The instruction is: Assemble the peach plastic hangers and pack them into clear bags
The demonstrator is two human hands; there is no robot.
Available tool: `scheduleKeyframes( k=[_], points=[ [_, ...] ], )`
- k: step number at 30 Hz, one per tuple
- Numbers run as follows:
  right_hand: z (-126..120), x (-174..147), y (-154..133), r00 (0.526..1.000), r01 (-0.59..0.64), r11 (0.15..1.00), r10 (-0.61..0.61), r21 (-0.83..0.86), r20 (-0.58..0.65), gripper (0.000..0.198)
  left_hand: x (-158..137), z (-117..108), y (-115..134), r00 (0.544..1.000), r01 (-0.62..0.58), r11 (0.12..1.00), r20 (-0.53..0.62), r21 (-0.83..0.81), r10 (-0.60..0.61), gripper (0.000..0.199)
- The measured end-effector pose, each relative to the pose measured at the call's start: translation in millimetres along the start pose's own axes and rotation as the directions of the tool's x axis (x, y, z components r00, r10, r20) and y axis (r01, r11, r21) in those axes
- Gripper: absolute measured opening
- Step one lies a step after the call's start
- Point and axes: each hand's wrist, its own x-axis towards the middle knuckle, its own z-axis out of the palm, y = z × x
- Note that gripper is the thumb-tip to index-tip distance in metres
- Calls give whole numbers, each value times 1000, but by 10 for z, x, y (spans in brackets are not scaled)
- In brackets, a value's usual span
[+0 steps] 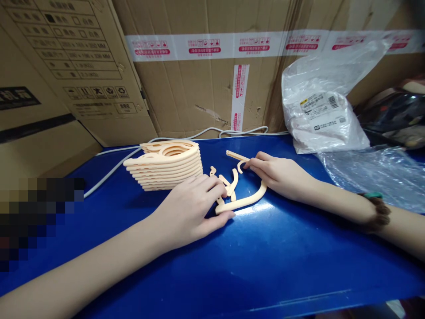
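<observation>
Between my hands a cream plastic folding clothes hanger [244, 202] lies on the blue table. My left hand [194, 206] has its thumb in front of the hanger's left end and its fingers curled behind it. At the right, my right hand [279, 173] pinches the hanger's bent side, its palm hiding part of it. A straight slotted arm [236, 155] points out to the left of those fingertips. Several small curved pieces [234, 180] lie by my left fingertips; whether they are joined to the hanger I cannot tell. Behind my left hand stands a stack of matching folded hangers [162, 166].
Cardboard boxes [199, 88] wall off the back and left. A grey-white cable [113, 170] runs along the rear edge of the blue table [252, 270]. At the right are a labelled clear plastic bag [327, 115] and another crumpled plastic sheet [381, 173].
</observation>
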Motion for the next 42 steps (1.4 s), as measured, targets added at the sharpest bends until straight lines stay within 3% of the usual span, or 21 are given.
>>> scheduleKeyframes(
  k=[10, 18, 26, 42],
  points=[
    [-4, 1, -23, 1000, -27, 1000, 27, -14, 9, 36, 5, 24, 20, 999, 51, 995, 3, -87, -51, 18],
    [5, 2, -7, 1000, -17, 1000, 17, 0, 1, 37, 10, 33, 21, 1000, 1, 990, 28, -139, 3, 14],
    [-19, 4, -29, 999, -38, 999, 38, 3, 24, 37, 34, 52, 16, 994, -112, 989, -6, -101, 112, 11],
    [-7, 9, -11, 1000, -17, 1000, 17, 8, 22, 36, 20, 55, -4, 992, -118, 992, -52, -47, 116, 16]
  ],
)
